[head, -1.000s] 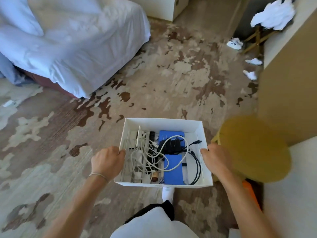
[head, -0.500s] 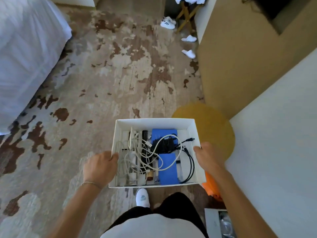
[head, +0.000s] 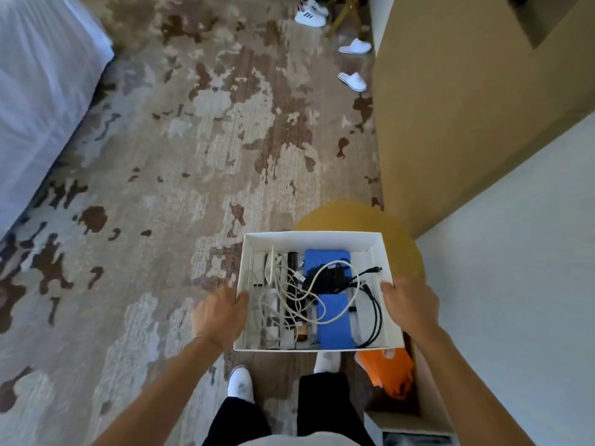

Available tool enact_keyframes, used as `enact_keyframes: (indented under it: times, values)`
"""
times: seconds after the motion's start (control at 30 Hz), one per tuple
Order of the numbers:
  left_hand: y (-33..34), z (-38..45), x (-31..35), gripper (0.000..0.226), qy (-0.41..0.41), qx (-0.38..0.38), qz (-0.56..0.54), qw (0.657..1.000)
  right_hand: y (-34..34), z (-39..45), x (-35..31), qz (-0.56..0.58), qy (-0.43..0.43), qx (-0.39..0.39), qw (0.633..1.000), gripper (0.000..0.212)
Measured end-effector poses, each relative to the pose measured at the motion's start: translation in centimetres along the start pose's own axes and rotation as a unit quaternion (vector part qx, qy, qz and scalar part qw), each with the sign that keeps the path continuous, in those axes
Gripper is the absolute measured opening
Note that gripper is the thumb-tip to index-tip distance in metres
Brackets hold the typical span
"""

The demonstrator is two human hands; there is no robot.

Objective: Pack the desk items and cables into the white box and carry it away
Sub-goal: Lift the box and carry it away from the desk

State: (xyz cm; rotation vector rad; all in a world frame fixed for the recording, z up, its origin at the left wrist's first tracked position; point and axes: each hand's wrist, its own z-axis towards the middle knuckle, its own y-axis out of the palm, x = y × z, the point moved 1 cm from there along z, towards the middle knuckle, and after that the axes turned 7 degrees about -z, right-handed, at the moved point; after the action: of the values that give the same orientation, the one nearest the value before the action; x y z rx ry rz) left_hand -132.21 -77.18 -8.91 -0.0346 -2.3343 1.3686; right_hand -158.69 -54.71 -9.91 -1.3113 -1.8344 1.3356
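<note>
I hold the white box (head: 309,238) in front of me, above the floor. My left hand (head: 219,315) grips its left wall and my right hand (head: 409,302) grips its right wall. Inside lie tangled white cables (head: 289,297), black cables (head: 370,304), a blue flat item (head: 333,323), a black comb (head: 292,260) and several small white pieces. The box sits level.
A patterned brown and beige carpet (head: 193,156) covers the floor. A white bed (head: 35,91) stands at the left. A tan wall unit (head: 467,107) and white surface (head: 521,252) run along the right, with a round yellow stool (head: 351,217) under the box, white slippers (head: 352,80) and sneakers (head: 310,16) beyond.
The view has swung right and forward: the bed slid off to the left, the white surface at the right grew. The box stays in both hands, its contents unmoved.
</note>
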Motion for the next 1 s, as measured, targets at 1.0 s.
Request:
enact_keyframes:
  times: [1.0]
  values:
    - [21.7, 12.5, 10.0, 0.049, -0.009, -0.047, 0.052, 0.997, 9.8, 21.3, 10.8, -0.008, -0.098, 0.032, 0.995, 0.064]
